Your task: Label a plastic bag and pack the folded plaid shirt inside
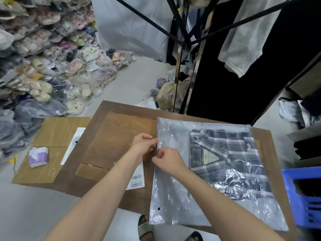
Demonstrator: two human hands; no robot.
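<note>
A clear plastic bag lies flat on the brown wooden table. Inside it, toward its right side, is the folded dark plaid shirt with a cream tag at the collar. My left hand pinches the bag's left edge near the middle. My right hand sits just below it and pinches the same edge with curled fingers. A white sheet of barcode labels lies on the table partly under my left forearm.
A cardboard sheet to the left carries a purple tissue pack and another clear bag. A blue plastic crate stands at the right. Bagged shoes pile up at the left. Hanging clothes and a rack stand behind the table.
</note>
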